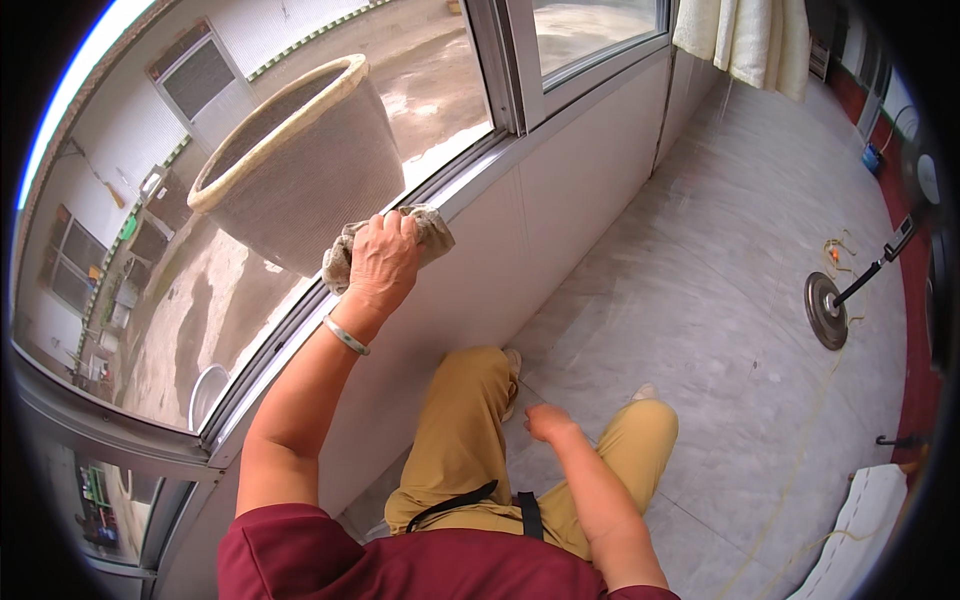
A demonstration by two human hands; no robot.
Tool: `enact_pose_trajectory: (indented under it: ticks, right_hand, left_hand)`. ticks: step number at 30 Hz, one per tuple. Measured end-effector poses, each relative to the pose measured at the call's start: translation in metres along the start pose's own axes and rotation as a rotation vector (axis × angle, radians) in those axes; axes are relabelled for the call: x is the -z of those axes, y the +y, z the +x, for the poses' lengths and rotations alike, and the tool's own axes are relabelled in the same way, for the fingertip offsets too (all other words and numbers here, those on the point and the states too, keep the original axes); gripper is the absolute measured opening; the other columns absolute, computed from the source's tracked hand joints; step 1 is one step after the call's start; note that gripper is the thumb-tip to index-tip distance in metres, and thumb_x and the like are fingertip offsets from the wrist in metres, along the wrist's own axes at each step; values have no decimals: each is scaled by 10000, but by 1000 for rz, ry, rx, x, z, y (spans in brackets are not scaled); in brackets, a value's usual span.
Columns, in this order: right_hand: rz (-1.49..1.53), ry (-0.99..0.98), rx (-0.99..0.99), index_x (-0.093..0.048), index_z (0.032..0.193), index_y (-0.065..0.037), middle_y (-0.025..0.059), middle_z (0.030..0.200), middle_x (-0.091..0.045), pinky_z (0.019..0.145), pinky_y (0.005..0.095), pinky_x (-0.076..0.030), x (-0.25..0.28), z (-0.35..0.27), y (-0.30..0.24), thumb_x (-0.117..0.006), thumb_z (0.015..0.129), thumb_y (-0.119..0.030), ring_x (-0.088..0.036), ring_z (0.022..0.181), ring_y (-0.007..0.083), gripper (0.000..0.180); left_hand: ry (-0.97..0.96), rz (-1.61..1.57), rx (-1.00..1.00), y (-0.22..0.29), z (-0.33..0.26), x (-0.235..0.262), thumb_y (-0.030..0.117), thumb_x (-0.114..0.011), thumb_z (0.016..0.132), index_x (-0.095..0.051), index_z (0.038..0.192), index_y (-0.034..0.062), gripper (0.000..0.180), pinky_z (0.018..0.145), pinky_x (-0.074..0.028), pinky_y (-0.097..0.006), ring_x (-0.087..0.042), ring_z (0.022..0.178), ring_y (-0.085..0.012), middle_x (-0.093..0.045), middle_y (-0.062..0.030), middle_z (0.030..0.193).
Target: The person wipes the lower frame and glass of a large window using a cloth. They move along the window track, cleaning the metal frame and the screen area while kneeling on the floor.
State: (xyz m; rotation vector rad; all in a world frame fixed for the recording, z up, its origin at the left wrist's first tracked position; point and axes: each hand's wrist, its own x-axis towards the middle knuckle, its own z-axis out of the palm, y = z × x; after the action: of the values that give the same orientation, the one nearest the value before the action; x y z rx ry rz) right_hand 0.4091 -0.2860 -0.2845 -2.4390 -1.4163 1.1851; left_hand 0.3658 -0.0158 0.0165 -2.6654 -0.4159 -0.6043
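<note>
My left hand (385, 262) grips a crumpled grey-brown cloth (435, 232), its fingers curled over the top. The cloth is pressed on the metal sill (480, 172) along the bottom of the window, and part of it hangs over the inner edge. A pale bangle (346, 336) circles my left wrist. Lower down, my right hand (547, 422) hovers between my knees, away from the sill. Its fingers are curled in, and nothing shows in them.
Beyond the window stands a big grey pot (310, 170) with a pale rim. A white panel (590, 170) runs below the sill to the grey floor (690, 300). At right lies a bar with a round weight plate (827, 311). A cream curtain (745, 45) hangs at the far end.
</note>
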Motion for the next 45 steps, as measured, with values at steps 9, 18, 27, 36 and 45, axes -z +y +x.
enact_pose_trajectory:
  ticks: [9, 18, 27, 36, 45]
  right_hand:
    - [0, -57, -106, -618, 1157, -74, 159, 1182, -629, 897, 452, -493, -9, -5, 1, -544, 909, -300, -589, 1107, 342, 343]
    - [-64, -80, -105, -595, 1213, -78, 169, 1214, -612, 948, 431, -462, -31, 8, 18, -525, 914, -305, -563, 1143, 351, 381]
    - [-113, -58, -71, -619, 1193, -88, 177, 1171, -630, 933, 442, -463, -34, 14, 29, -533, 910, -313, -577, 1095, 372, 371]
    - [-63, -47, -86, -617, 1205, -103, 175, 1170, -632, 947, 432, -466, -31, 2, 3, -534, 898, -333, -576, 1108, 363, 392]
    - [-116, -13, 10, -616, 1140, -83, 181, 1136, -636, 886, 465, -490, -43, 19, 12, -522, 882, -329, -597, 1051, 380, 368]
  left_hand:
    - [-8, 46, 127, -57, -150, 71, 177, -717, 726, -523, 945, 40, 323, 754, -438, -414, -529, 874, -303, -529, -116, 913]
    - [-39, 132, 315, -103, -291, 143, 60, -654, 713, -538, 991, 34, 302, 778, -412, -419, -517, 873, -304, -541, -114, 927]
    - [-60, 259, 394, -106, -347, 168, -6, -509, 795, -531, 1130, -8, 336, 858, -428, -407, -523, 959, -306, -552, -139, 1030]
    - [-165, 100, 181, -124, -304, 160, 36, -550, 757, -536, 986, -1, 232, 778, -421, -400, -524, 858, -299, -524, -127, 862]
    - [-80, 87, 62, -83, -199, 103, 100, -572, 764, -500, 844, 52, 118, 709, -404, -379, -507, 787, -270, -495, -98, 797]
